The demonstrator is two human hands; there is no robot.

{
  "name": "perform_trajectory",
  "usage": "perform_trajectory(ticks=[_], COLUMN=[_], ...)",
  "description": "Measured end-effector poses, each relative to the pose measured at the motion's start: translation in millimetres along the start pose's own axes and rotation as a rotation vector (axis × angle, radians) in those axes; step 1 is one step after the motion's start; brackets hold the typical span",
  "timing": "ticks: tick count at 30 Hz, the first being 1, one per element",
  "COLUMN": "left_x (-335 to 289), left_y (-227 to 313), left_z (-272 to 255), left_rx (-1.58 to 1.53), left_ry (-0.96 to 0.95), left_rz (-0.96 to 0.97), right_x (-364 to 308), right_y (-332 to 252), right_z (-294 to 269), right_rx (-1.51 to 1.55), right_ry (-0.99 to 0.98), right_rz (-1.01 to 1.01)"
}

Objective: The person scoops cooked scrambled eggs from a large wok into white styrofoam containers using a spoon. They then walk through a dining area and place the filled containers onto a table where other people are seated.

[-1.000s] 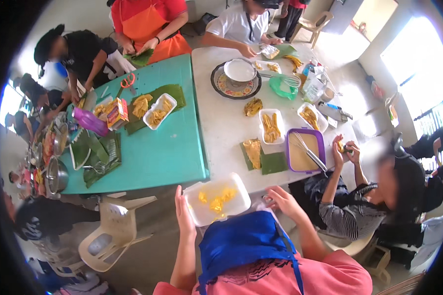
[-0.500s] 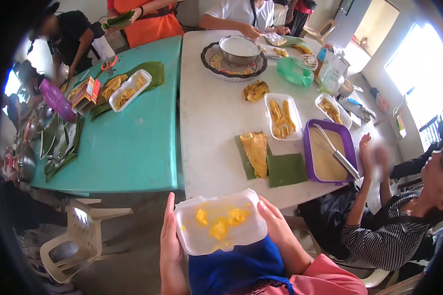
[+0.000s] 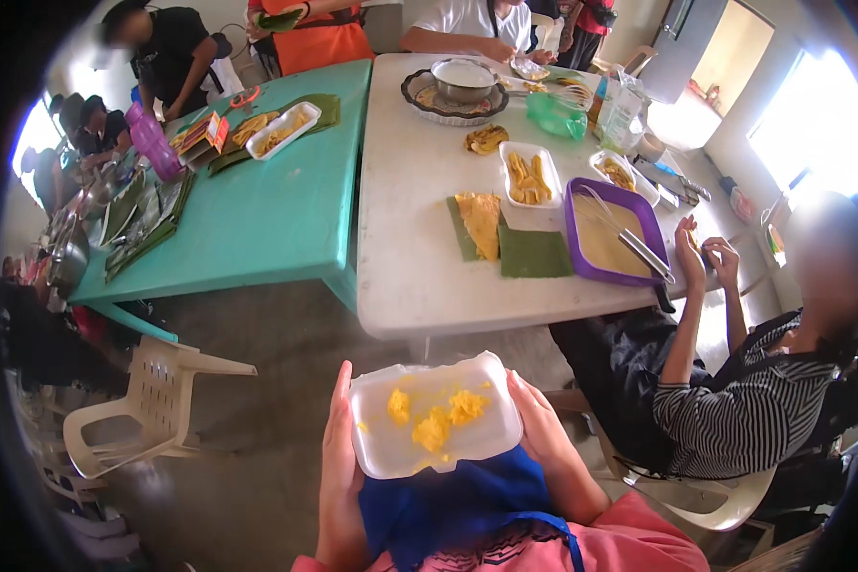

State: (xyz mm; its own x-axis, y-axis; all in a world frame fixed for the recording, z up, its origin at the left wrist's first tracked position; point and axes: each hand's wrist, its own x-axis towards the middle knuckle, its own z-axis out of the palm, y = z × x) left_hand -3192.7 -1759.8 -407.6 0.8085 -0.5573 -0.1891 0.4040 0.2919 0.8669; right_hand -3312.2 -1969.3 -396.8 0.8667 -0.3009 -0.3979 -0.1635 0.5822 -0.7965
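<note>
Between my two hands is a white foam tray (image 3: 381, 456) with a few small clumps of yellow mash (image 3: 432, 431) and smears on its inside. My left hand (image 3: 340, 437) grips its left side, the fingers pointing up along the edge. On the opposite side my right hand (image 3: 536, 419) presses against the tray's rim. The tray is held in front of a blue apron (image 3: 448, 505), away from the white table (image 3: 429, 305). Nearest on that table lie a flat yellow piece of food (image 3: 480, 225) and a green leaf piece (image 3: 534, 253).
A purple basin (image 3: 660, 229) of pale batter holds a whisk (image 3: 639, 253). Behind it are foam trays of yellow slices (image 3: 531, 178). A person in stripes (image 3: 725, 419) sits at the right. A green table (image 3: 286, 219) and a plastic chair (image 3: 153, 405) are at the left.
Both tables now show higher in the picture, with more floor between them and me. The tray stays in my hands. The seated person's hands have come apart and shifted.
</note>
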Motion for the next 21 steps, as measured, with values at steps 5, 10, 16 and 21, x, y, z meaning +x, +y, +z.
perform_trajectory(ticks=[5,10,16,21], left_x=[-33.6,-53.6,-66.5,-75.2], left_y=[-20.0,-70.5,-99.6,-101.6], left_z=[4.3,8.0,39.2,37.7], left_rx=[0.058,0.007,-0.004,0.082], left_ry=[0.021,-0.02,-0.137,-0.117], left_rz=[0.052,-0.051,-0.047,-0.028], right_x=[-48.4,-92.7,-129.5,-132.5], right_y=[27.4,64.0,84.2,92.3], right_z=[-5.1,-39.7,-68.4,-76.6], right_rx=[0.13,0.161,0.11,0.216], right_ry=[0.014,0.13,0.317,0.255], right_rz=[0.045,0.09,-0.002,-0.003])
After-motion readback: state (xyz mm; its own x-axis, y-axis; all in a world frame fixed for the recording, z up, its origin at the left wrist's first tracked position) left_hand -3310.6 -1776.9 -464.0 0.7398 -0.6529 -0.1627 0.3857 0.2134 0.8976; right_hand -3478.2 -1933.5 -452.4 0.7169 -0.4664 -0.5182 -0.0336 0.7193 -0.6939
